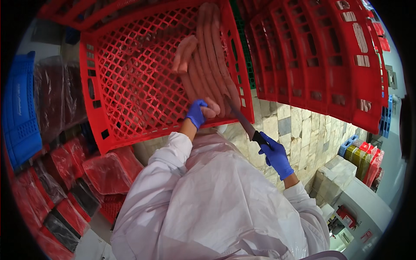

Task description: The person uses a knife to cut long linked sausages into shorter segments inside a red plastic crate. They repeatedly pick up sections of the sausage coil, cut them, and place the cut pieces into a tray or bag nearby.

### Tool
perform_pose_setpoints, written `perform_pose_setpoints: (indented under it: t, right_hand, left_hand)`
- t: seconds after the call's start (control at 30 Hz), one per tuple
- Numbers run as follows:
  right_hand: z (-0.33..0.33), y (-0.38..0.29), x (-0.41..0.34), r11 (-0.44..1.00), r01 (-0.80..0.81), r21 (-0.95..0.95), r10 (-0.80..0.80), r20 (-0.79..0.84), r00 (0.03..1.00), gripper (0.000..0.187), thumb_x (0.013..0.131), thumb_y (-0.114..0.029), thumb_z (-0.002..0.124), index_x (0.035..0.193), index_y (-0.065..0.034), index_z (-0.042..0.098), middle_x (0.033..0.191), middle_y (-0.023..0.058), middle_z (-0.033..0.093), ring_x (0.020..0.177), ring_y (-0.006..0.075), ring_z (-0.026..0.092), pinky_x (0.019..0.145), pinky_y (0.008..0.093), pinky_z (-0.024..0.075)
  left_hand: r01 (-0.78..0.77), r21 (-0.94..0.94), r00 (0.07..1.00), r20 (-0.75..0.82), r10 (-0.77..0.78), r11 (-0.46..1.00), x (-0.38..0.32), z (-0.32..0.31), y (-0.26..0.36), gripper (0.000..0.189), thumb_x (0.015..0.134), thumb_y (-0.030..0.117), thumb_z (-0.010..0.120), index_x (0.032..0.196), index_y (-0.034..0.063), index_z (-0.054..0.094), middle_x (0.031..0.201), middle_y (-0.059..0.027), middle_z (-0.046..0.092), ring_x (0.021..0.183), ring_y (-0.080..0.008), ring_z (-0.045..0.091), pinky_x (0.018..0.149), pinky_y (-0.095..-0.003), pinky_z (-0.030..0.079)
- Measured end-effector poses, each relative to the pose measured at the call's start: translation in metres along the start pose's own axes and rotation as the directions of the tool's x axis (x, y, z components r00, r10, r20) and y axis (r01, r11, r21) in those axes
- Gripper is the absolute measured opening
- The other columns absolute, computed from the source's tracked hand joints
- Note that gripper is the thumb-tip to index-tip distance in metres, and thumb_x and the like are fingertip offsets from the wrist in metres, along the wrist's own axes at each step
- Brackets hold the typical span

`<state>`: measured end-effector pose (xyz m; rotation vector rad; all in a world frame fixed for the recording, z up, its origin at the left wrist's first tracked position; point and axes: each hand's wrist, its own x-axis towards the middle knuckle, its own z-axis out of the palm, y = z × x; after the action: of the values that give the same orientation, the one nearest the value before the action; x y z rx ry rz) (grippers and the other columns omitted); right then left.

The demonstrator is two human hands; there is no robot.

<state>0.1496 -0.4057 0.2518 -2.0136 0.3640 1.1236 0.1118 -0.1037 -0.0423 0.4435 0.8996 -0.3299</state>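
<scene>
My left hand (196,113), in a blue glove, is closed on the ends of some sausages (211,110) at the near edge of a red plastic crate (136,138). Long pinkish sausages (206,65) lie side by side along the crate's right side, with a short folded piece (185,55) on top of them. My right hand (276,156), also gloved in blue, grips the black handle of a long-bladed knife (243,118). The blade points up and left, and its tip is at the sausages near the crate's front right corner.
Tall stacked red crates (318,65) stand at the right, close to the knife. Plastic-lined red crates (110,170) and a blue crate (21,110) are at the left. Light tiled floor (299,136) shows below; colored crates (360,159) stand farther right.
</scene>
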Motion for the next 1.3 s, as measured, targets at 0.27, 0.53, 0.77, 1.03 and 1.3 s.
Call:
perform_pose_setpoints:
  t: [0.27, 0.53, 0.77, 1.03, 1.3]
  right_hand:
    - [0.037, -0.001, -0.001, 0.979, 0.197, 0.055, -0.193, -0.075, 0.978, 0.044, 0.093, -0.011, 0.054, 0.136, -0.0143, 0.052, 0.076, 0.0038, 0.065, 0.044, 0.0059, 0.046, 0.041, 0.0232, 0.0398]
    - [0.098, -0.021, 0.105, 0.655, 0.340, -0.675, -0.621, -0.225, 0.751, 0.061, 0.093, -0.019, 0.050, 0.148, -0.0295, 0.028, 0.103, 0.0185, 0.057, 0.082, 0.0361, 0.063, 0.065, 0.0452, 0.0504]
    - [0.129, -0.048, 0.162, 0.606, 0.105, -0.788, -0.501, -0.276, 0.820, 0.063, 0.091, -0.014, 0.050, 0.147, -0.0325, 0.028, 0.107, 0.0211, 0.054, 0.081, 0.0377, 0.063, 0.066, 0.0454, 0.0515]
    - [0.148, -0.060, 0.164, 0.424, 0.311, -0.851, -0.713, -0.102, 0.694, 0.069, 0.081, -0.009, 0.059, 0.145, -0.0146, 0.033, 0.122, 0.0268, 0.048, 0.109, 0.0427, 0.051, 0.090, 0.0483, 0.0451]
    - [0.214, -0.138, 0.180, 0.187, 0.621, -0.761, -0.808, 0.240, 0.537, 0.076, 0.074, -0.005, 0.063, 0.144, -0.0122, 0.034, 0.138, 0.0299, 0.037, 0.128, 0.0456, 0.037, 0.105, 0.0501, 0.0337]
  left_hand:
    - [-0.063, -0.063, 0.998, -0.005, 0.063, 0.996, -0.137, -0.009, 0.084, 0.014, 0.075, 0.019, 0.058, 0.083, 0.0084, 0.057, 0.073, -0.0018, 0.057, 0.063, -0.0163, 0.056, 0.057, -0.0284, 0.050]
    - [-0.030, 0.801, 0.912, -0.223, 0.344, 0.598, -0.176, -0.163, 0.075, 0.044, 0.071, 0.021, 0.063, 0.109, -0.0020, 0.056, 0.093, -0.0139, 0.064, 0.083, -0.0260, 0.063, 0.077, -0.0361, 0.052]
    - [0.374, 0.872, 0.734, -0.070, 0.676, -0.316, -0.173, -0.098, 0.107, 0.108, 0.066, 0.037, 0.080, 0.148, 0.0049, 0.019, 0.128, -0.0250, 0.051, 0.115, -0.0408, 0.054, 0.094, -0.0476, 0.047]
    - [0.440, 0.881, 0.654, -0.182, 0.734, -0.173, -0.097, -0.097, 0.149, 0.101, 0.066, 0.028, 0.081, 0.147, 0.0100, 0.022, 0.120, -0.0186, 0.053, 0.109, -0.0366, 0.056, 0.091, -0.0494, 0.048]
    - [0.267, 0.909, 0.728, 0.027, 0.685, -0.320, -0.055, -0.102, 0.172, 0.098, 0.059, 0.026, 0.085, 0.140, 0.0050, 0.033, 0.115, -0.0231, 0.056, 0.104, -0.0387, 0.058, 0.085, -0.0470, 0.050]
